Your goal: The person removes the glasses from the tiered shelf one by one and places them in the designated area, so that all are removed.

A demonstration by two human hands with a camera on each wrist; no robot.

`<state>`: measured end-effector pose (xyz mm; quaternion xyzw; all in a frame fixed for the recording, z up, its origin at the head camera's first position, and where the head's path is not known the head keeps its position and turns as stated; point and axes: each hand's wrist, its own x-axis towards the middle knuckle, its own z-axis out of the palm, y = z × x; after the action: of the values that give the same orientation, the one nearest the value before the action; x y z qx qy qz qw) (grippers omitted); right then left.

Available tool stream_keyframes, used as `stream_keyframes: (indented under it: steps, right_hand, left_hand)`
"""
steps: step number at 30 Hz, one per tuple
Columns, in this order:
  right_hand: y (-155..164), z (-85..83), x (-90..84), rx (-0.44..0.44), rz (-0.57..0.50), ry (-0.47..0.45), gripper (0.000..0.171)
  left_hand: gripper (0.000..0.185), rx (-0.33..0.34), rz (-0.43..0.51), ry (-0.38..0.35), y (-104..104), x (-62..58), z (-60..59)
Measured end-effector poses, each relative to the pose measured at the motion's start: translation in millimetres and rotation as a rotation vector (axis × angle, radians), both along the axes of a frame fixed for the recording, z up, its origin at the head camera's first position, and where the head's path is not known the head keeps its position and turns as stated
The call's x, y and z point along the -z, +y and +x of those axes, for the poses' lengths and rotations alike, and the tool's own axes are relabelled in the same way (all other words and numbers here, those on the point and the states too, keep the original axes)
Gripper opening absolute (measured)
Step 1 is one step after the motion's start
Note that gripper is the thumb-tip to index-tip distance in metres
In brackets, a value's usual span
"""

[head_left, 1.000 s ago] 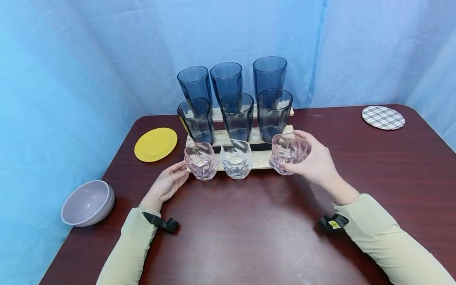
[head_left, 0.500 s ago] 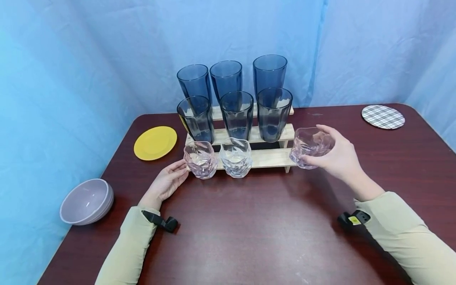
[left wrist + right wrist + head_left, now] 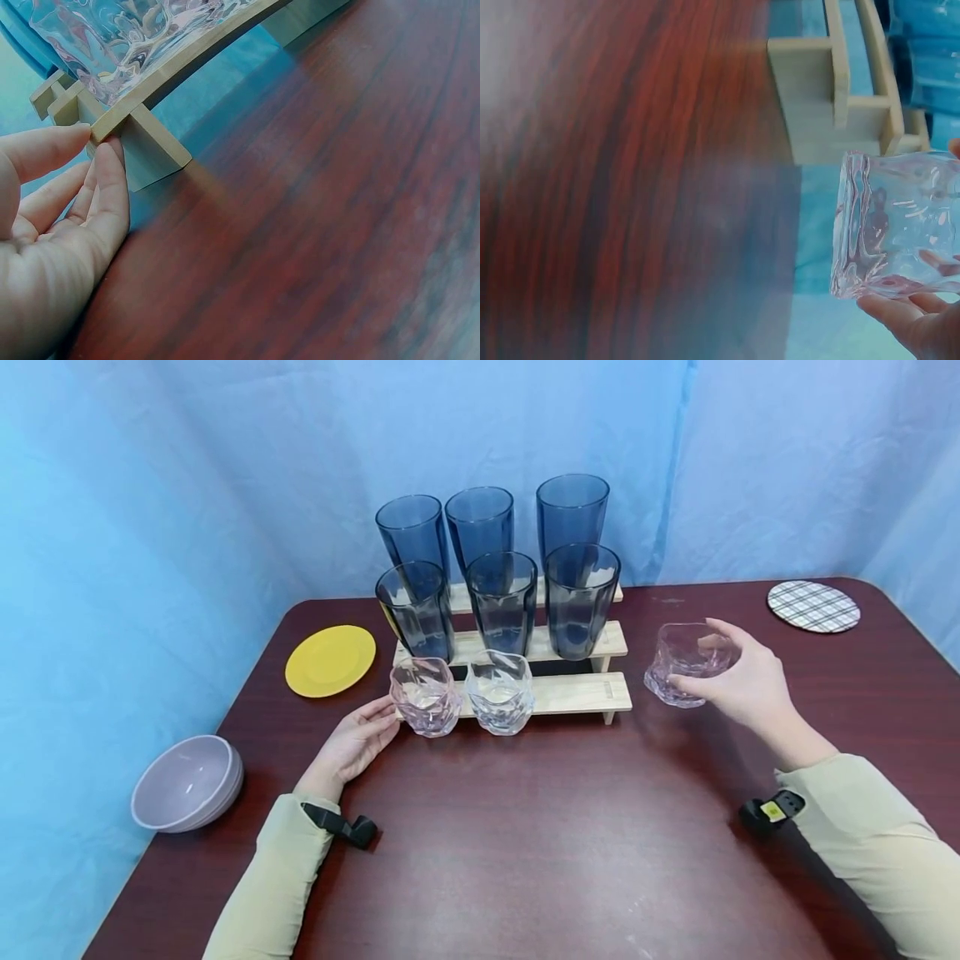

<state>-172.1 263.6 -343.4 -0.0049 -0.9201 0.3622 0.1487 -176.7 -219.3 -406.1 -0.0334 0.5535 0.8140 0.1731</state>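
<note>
Glass (image 3: 686,664) sits gripped in right hand (image 3: 738,681), just right of rack (image 3: 577,693), low over desk (image 3: 540,843). Left hand (image 3: 352,747) lies open, fingertips touching rack's left end. Two clear glasses on rack's bottom step, six blue tumblers on steps behind.

Six tall dark blue glasses (image 3: 503,602) can be counted. Three short clear glasses (image 3: 498,692) are seen too, one of them held. One wooden rack (image 3: 577,692), one yellow plate (image 3: 330,661), one grey bowl (image 3: 187,782) and one checked coaster (image 3: 813,606) are found on the one table (image 3: 525,843).
</note>
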Motion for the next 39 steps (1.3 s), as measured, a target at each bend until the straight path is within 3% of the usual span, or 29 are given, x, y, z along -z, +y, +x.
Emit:
stream_keyframes:
  steps: [16,26,39]
  right_hand:
    - [43.3,-25.8,17.6,0.094,0.022,-0.116,0.085]
    - [58.5,-34.4,18.6,0.069,0.032,-0.146,0.092]
    - [65.1,-44.0,14.1,0.047,0.048,-0.111,0.089]
  left_hand:
    - [0.055,-0.016,-0.007,-0.031,0.5,0.5,-0.4]
    - [0.054,-0.004,0.007,0.002,-0.3,2.0,0.7]
    - [0.057,-0.005,-0.012,-0.016,0.5,-0.8,-0.2]
